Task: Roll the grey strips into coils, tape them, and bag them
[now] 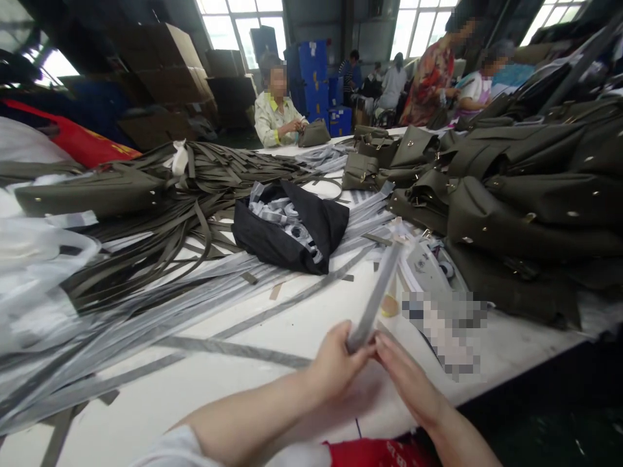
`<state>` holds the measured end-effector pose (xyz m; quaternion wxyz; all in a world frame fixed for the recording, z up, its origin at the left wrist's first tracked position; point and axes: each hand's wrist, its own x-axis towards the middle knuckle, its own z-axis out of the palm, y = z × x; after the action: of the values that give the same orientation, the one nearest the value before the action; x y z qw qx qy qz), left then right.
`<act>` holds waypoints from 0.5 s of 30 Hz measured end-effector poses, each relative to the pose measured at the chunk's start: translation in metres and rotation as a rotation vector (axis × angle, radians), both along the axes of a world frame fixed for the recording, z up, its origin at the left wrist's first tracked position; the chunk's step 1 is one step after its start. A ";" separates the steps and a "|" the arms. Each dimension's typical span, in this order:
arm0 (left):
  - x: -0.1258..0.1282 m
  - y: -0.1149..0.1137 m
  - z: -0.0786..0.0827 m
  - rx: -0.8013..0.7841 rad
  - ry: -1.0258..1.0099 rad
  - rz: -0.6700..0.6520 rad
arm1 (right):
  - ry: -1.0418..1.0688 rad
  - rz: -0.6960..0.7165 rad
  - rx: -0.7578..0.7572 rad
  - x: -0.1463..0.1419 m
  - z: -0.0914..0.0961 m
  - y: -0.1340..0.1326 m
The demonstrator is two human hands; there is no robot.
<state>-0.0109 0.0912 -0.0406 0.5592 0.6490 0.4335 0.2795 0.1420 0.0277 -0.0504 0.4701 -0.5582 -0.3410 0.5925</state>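
Observation:
A grey strap [377, 298], flat and covered in clear film, rises at a slant from my hands toward the far side of the table. My left hand [333, 363] is closed around its lower end. The fingers of my right hand [406, 376] are pressed together, their tips meeting the left thumb at the strap's lower end; the grip there is partly hidden. Just beyond my hands, a black cloth bag [292, 227] lies open, filled with rolled, film-wrapped pieces. A round yellowish roll [389, 305] sits beside the strap.
Dark olive straps [195, 188] heap up at left, with long film-wrapped strips [160, 285] across the white table [272, 324]. Olive handbags [525, 207] pile up at right, near a white tray [428, 266]. Across the table a person [280, 110] handles a bag; others work behind.

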 end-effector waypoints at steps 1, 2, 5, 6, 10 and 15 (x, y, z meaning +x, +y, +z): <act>0.005 -0.016 0.000 0.014 -0.038 -0.102 | 0.053 -0.059 -0.028 -0.003 0.005 0.003; 0.008 -0.027 0.000 0.009 -0.057 -0.173 | 0.089 -0.125 -0.030 -0.003 0.010 0.004; 0.009 -0.030 0.009 -0.103 -0.140 -0.216 | 0.242 -0.129 0.042 0.011 0.026 -0.007; 0.010 -0.022 0.014 -0.194 -0.214 -0.209 | 0.298 -0.023 0.043 0.018 0.031 -0.013; 0.028 0.020 0.037 -0.746 -0.664 -0.248 | 0.389 0.579 -0.238 0.048 0.049 -0.045; 0.050 0.038 0.049 -0.754 -0.743 -0.078 | 0.099 0.597 -0.342 0.133 0.050 -0.121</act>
<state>0.0391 0.1296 0.0079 0.8795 0.2760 0.2523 0.2944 0.2746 -0.0934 -0.0003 0.1917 -0.4752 -0.3617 0.7788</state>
